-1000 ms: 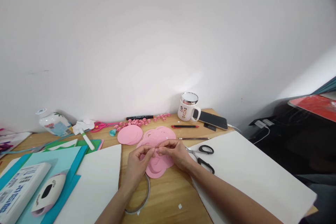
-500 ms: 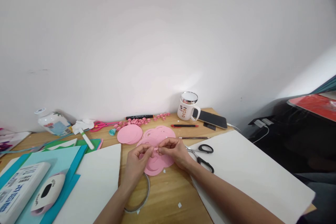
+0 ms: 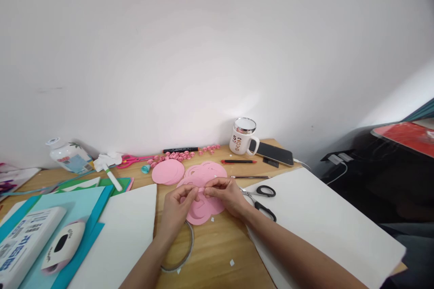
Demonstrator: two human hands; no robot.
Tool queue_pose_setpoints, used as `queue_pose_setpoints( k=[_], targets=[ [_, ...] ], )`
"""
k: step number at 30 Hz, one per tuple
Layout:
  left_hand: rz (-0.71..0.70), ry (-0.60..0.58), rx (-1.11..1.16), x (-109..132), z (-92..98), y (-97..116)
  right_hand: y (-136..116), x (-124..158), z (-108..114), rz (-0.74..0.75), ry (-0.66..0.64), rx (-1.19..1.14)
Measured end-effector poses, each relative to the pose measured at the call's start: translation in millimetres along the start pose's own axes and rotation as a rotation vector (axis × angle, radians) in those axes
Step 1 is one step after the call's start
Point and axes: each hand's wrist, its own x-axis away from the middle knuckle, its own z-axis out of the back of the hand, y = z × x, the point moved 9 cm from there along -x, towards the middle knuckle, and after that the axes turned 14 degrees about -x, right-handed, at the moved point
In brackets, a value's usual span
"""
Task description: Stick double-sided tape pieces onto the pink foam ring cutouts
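Note:
My left hand [image 3: 176,207] and my right hand [image 3: 225,194] meet fingertip to fingertip over a pile of pink paper circles cut into spirals [image 3: 203,176] on the wooden table [image 3: 217,248]. Both hands pinch a small pink paper piece [image 3: 201,192] between thumbs and fingers. A stack of uncut pink circles [image 3: 166,172] lies just behind my left hand. Several small rolled pink paper roses [image 3: 179,156] sit in a row near the wall. Black-handled scissors [image 3: 262,198] lie right of my right hand.
White boards lie at left [image 3: 125,230] and right [image 3: 325,221]. Teal paper [image 3: 81,207], a paper punch [image 3: 63,246], a box [image 3: 20,244], a glue pen [image 3: 111,178], pink scissors [image 3: 130,160], a bottle [image 3: 69,156], a mug [image 3: 242,137], a phone [image 3: 274,153], pens [image 3: 239,161] and a tape ring [image 3: 183,253] surround me.
The hands stay pinched together over the pink spirals, with only small finger movement. The view has shifted slightly.

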Motion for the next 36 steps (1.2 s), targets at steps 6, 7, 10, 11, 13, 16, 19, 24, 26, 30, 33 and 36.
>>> queue_pose_setpoints(
  k=[6,7,10,11,13,16,19,24,26,30,33,36],
  targets=[
    [0.024,-0.005,0.016,0.2,1.3,1.0,-3.2,1.6,-3.1,0.020,-0.021,0.017],
    [0.027,-0.005,0.018,0.3,1.3,0.9,-2.8,1.5,-2.8,0.021,-0.022,0.009],
    [0.023,-0.007,0.024,0.5,0.2,0.3,-0.5,0.8,-2.2,0.014,-0.028,0.000],
    [0.018,-0.009,0.021,0.5,-0.2,0.2,0.0,0.6,-1.8,0.013,-0.027,0.000],
    [0.012,-0.011,0.005,0.5,-0.9,-0.4,0.0,0.1,-0.4,0.018,-0.017,-0.007],
    [0.010,-0.008,-0.018,0.5,-0.8,-1.1,-1.2,-0.3,1.5,0.035,0.002,-0.030],
    [0.002,-0.013,-0.032,0.4,-1.5,-0.5,-1.5,-0.6,2.3,0.041,0.007,-0.008],
    [-0.021,-0.014,-0.046,0.3,-2.3,1.2,-1.7,-0.4,0.1,0.038,-0.015,0.006],
    [-0.031,-0.016,-0.048,0.4,-2.8,1.8,-1.6,-0.2,-1.5,0.034,-0.029,-0.011],
    [-0.027,-0.022,-0.047,0.6,-3.9,0.0,-0.2,-0.4,-1.5,0.020,-0.029,-0.029],
    [-0.029,-0.020,-0.041,0.4,-3.8,-1.1,0.7,-1.1,1.0,0.016,-0.008,-0.023],
    [-0.023,-0.013,-0.036,0.0,-2.8,-1.6,1.4,-1.1,0.5,0.006,-0.012,-0.023]
  ],
)
